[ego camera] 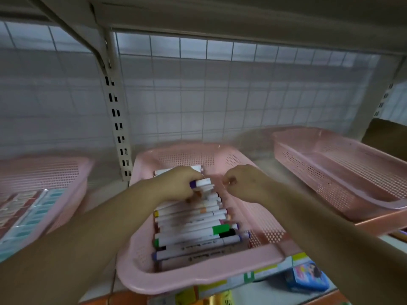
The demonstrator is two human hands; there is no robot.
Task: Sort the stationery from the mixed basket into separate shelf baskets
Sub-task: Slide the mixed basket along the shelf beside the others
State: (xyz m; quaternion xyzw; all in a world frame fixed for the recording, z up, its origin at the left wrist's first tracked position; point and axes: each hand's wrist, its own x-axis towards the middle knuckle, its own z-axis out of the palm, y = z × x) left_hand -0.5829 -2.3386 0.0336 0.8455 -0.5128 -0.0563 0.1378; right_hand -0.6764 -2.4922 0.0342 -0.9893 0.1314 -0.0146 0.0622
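Markers (193, 227) lie stacked side by side in the middle pink basket (198, 276). The left hand (176, 183) grips a purple-capped marker (201, 183) at the pile's far end. The right hand (244, 183) curls just beside it; whether it holds anything is unclear.

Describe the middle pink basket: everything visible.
The middle basket is pale pink plastic, rectangular, with a rounded rim and perforated walls, sitting upright. White markers with coloured caps lie crosswise in a row along its left half. The left hand grips markers at the far end; the right hand is curled over its right side.
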